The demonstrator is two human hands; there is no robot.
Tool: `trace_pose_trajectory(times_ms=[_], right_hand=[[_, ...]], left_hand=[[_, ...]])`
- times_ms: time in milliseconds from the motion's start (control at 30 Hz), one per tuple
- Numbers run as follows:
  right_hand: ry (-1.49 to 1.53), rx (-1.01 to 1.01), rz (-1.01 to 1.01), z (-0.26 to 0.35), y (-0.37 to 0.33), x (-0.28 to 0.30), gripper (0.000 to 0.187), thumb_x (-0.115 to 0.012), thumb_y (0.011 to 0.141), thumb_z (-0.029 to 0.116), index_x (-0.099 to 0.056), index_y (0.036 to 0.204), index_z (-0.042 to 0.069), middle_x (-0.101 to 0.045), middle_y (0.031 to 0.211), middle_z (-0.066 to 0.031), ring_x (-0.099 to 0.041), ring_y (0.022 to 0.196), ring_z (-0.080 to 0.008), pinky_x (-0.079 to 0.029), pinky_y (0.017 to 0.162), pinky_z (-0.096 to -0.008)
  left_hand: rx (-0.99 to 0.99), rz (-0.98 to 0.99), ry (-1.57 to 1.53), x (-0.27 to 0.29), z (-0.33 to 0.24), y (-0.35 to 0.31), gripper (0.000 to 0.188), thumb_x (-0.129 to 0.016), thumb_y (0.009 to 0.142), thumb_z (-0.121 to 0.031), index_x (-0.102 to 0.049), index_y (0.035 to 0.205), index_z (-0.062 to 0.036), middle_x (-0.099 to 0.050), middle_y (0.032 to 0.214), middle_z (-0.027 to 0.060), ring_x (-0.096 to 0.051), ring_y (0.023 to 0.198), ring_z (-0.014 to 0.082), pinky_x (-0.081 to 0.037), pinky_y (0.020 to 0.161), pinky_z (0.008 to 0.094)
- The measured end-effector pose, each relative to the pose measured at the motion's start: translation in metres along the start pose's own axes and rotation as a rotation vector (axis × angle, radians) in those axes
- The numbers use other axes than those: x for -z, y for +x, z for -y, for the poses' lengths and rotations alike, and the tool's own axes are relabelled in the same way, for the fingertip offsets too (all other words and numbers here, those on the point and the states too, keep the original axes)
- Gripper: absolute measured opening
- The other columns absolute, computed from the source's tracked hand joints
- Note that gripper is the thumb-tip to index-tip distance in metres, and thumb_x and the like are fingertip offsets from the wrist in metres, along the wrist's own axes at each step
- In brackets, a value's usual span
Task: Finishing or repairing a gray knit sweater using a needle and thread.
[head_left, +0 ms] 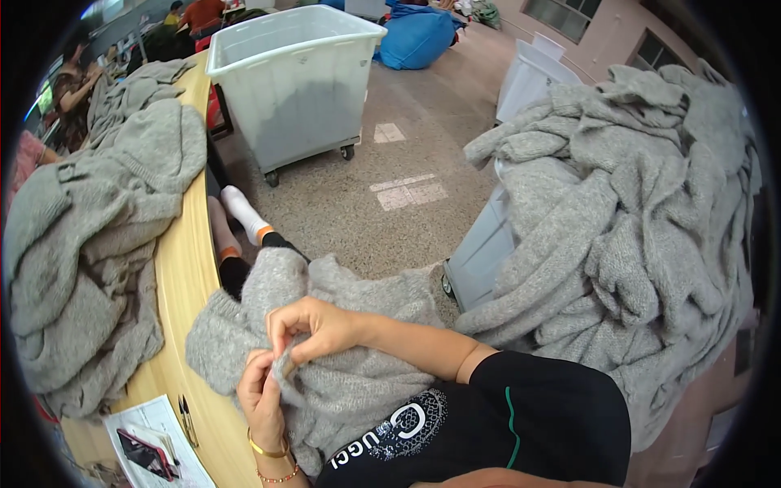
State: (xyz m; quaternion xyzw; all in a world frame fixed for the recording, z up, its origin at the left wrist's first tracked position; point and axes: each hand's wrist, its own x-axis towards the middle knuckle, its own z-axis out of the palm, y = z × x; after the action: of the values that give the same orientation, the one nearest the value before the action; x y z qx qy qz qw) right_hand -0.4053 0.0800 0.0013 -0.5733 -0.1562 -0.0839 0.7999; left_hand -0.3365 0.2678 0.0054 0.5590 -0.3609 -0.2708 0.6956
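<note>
A fuzzy grey knitted garment (374, 305) lies bunched across my lap. My right hand (313, 327) pinches a fold of it from above, thumb and fingertips pressed together. Just below, my left hand (260, 390) grips the same fold, its fingers curled close to the right fingertips. The hands nearly meet, and the exact bit of knit between them is partly hidden by the fingers. A gold bangle (267, 449) and a beaded bracelet circle my left wrist.
Grey knits pile on the wooden table (183, 268) at left, where thread snips (189, 419) lie beside papers and a phone (146, 451). A heaped bin (484, 248) stands at right, a white wheeled bin (293, 98) ahead, a blue sack (416, 37) beyond. People sit far left.
</note>
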Motion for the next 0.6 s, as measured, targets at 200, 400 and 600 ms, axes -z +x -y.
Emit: trace_pose_trajectory(times_ms=[200, 400, 600], right_hand=[[-0.156, 0.08, -0.029, -0.003, 0.003, 0.0, 0.013, -0.075, 0.079, 0.002, -0.065, 0.088, 0.003, -0.06, 0.091, -0.0029, -0.056, 0.087, -0.0126, -0.044, 0.08, -0.0267], [-0.265, 0.109, 0.077, 0.011, 0.004, 0.003, 0.011, -0.074, 0.074, -0.001, -0.07, 0.083, 0.003, -0.062, 0.087, -0.0053, -0.059, 0.083, -0.0152, -0.045, 0.075, -0.0266], [-0.431, 0.16, 0.198, 0.022, -0.011, 0.008, 0.018, -0.071, 0.07, -0.008, -0.073, 0.085, 0.0, -0.065, 0.086, -0.0099, -0.064, 0.075, -0.0165, -0.049, 0.064, -0.0273]], left_hand=[[-0.123, -0.007, 0.283, 0.0, -0.001, 0.009, 0.017, -0.05, 0.088, -0.006, -0.058, 0.101, 0.0021, -0.054, 0.097, 0.0103, -0.054, 0.09, 0.0203, -0.043, 0.084, 0.0289], [-0.2, 0.068, 0.404, 0.009, -0.009, 0.009, 0.012, -0.049, 0.088, -0.005, -0.057, 0.095, 0.0006, -0.053, 0.096, 0.0128, -0.053, 0.085, 0.0227, -0.043, 0.078, 0.0303], [-0.126, -0.059, 0.309, 0.029, -0.023, 0.008, 0.01, -0.054, 0.092, -0.008, -0.06, 0.096, -0.0005, -0.057, 0.102, 0.0099, -0.051, 0.081, 0.0137, -0.043, 0.071, 0.0255]])
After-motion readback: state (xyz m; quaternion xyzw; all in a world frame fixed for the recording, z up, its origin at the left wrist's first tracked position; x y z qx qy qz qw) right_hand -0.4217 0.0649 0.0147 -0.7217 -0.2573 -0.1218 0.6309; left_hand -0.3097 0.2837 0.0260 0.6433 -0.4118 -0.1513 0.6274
